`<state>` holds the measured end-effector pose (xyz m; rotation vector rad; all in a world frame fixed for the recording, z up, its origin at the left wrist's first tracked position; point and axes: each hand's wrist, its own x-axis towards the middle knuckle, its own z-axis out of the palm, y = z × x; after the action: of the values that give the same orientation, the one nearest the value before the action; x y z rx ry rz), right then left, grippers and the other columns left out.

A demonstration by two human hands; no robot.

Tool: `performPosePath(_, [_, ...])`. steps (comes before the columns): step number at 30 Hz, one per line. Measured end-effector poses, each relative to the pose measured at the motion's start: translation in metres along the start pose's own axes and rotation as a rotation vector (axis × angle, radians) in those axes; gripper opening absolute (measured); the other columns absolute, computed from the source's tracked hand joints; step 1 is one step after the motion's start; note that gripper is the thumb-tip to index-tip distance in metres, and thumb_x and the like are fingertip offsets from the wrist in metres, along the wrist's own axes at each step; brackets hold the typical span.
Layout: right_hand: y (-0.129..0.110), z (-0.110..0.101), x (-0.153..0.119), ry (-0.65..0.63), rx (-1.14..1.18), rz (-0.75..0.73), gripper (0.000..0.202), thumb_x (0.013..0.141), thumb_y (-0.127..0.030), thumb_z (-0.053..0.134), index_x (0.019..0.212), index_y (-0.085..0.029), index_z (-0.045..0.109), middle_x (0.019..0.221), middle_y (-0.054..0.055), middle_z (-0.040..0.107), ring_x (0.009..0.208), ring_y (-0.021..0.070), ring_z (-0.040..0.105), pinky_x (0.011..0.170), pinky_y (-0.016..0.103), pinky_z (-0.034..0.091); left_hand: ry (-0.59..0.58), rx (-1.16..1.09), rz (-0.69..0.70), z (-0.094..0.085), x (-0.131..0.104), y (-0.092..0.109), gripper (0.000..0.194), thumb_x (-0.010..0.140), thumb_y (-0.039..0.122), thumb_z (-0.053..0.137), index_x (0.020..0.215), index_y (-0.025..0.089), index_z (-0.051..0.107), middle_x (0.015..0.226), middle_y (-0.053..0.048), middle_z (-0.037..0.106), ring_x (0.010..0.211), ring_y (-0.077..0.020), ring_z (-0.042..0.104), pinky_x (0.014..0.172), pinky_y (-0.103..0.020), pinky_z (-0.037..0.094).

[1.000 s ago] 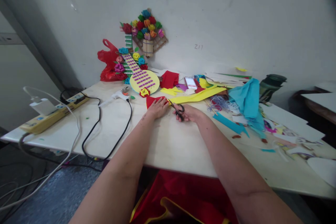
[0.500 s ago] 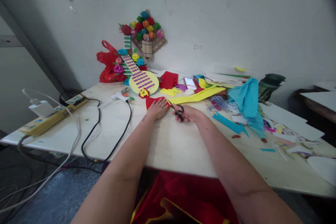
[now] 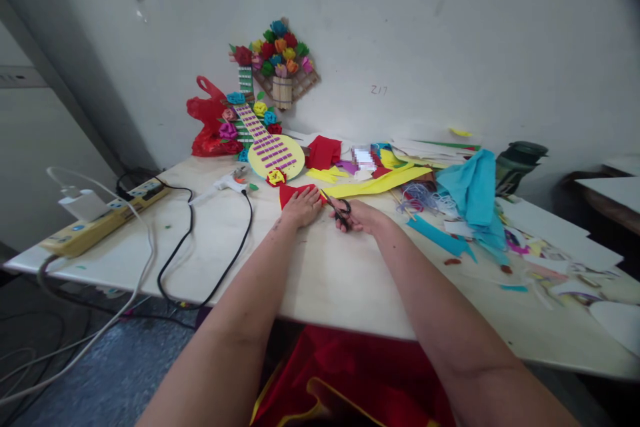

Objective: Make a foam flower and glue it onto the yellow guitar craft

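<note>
My left hand [image 3: 303,207] lies flat on a red piece of crepe paper or cloth [image 3: 286,196] with a yellow edge, pressing it to the table with its fingers stretched out. A pair of black-handled scissors [image 3: 343,208] is in my right hand [image 3: 361,217], whose fingers are closed round the handles. The blades point up and left, towards the yellow edge by my left fingertips. Just behind my left hand rests a red-and-yellow paper rose [image 3: 276,177], at the foot of a yellow lute-shaped craft [image 3: 277,153] with purple strips.
A glue gun [image 3: 231,183] with a black cord and a yellow power strip [image 3: 75,237] are at the left. Yellow paper strips [image 3: 385,183], blue crepe paper [image 3: 470,187], scraps and a dark green bottle [image 3: 520,167] occupy the back and right. Paper flowers [image 3: 283,47] hang on the wall.
The whole view has shifted very slightly, so things appear a little further right. Both hands, the red piece and the scissors keep nearly the same positions.
</note>
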<state>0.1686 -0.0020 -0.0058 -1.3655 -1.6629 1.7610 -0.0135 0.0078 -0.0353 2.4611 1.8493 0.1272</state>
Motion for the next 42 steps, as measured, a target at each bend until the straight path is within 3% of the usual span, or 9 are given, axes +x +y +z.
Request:
performPosePath(19, [-0.007,0.004,-0.002,0.031,0.022,0.093,0.055,0.074,-0.065,0.047,0.082,-0.011,0.055,0.057,0.004,0.058,0.043,0.0079,0.052,0.028,0.015,0.019,-0.008,0.006,-0.009,-0.001,0.000,0.001,0.056,0.089,0.040,0.007,0.141,0.021,0.018,0.148,0.001,0.009,0.136,-0.0150,0.006,0.109,-0.039,0.010])
performPosePath(27, [-0.006,0.008,-0.001,0.091,-0.040,0.047,0.057,0.071,-0.067,0.048,0.080,-0.012,0.056,0.055,0.004,0.057,0.041,0.0075,0.051,0.030,0.015,0.024,0.011,-0.005,0.008,-0.002,-0.002,0.001,0.057,0.090,0.040,0.007,0.141,0.017,0.020,0.148,-0.002,0.012,0.136,-0.0160,0.008,0.109,-0.039,0.011])
performPosePath(34, [-0.008,0.015,-0.004,0.157,-0.073,0.022,0.056,0.070,-0.068,0.048,0.076,-0.012,0.054,0.051,0.002,0.055,0.037,0.0069,0.048,0.029,0.015,0.022,0.015,-0.036,0.005,-0.001,-0.001,0.001,0.054,0.090,0.039,0.011,0.140,0.023,0.021,0.148,-0.001,0.013,0.136,-0.0167,0.009,0.108,-0.042,0.012])
performPosePath(42, [-0.015,0.023,-0.013,0.218,-0.061,0.001,0.044,0.074,-0.057,0.054,0.073,-0.013,0.051,0.045,-0.001,0.050,0.034,0.0057,0.044,0.031,0.015,0.030,0.018,0.004,0.019,-0.002,-0.004,0.002,0.054,0.090,0.039,0.013,0.139,0.020,0.025,0.148,-0.001,0.015,0.136,-0.0170,0.009,0.109,-0.040,0.012])
